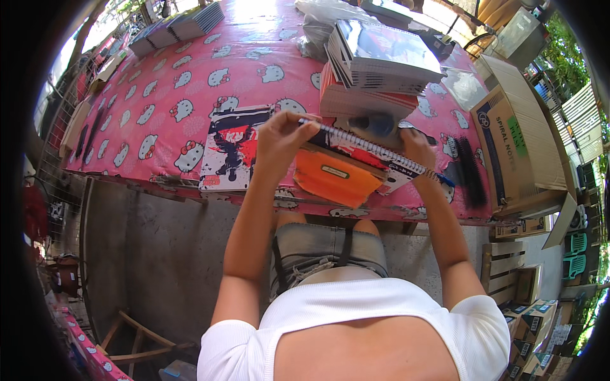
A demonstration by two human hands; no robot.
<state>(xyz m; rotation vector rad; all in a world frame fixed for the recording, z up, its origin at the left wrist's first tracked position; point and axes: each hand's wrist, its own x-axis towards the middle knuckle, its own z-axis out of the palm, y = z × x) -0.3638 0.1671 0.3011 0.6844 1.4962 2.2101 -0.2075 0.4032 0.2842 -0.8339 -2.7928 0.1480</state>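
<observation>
the person sits at a tabletop [190,57] covered with a pink cloth printed with white cartoon cats, and both hands are on one spiral-bound notebook with a red, black and white cover [368,155], held raised just above the near edge of the tabletop, tilted, with its metal wire spine [375,147] facing up and running from upper left to lower right. the left hand [283,136] is clenched around the left end of the spine, fingers curled over the wire. the right hand [416,146] grasps the right end of the notebook, thumb side toward the spine. just under the notebook lies an orange pouch-like thing [333,178], partly hidden, so its exact kind is hard to tell.

the step in hand looks like working on the wire binding: seating or closing the spiral along the punched edge. judging from the grip, the next move calls for keeping the pages aligned while the wire is pressed or turned along its length, with the right hand steadying the book.

beside the left hand, flat on the cloth, lies another notebook with a red and black printed cover [230,149]. behind the hands stands a stack of finished notebooks [375,70], and an open brown cardboard box [521,140] sits at the right.
</observation>
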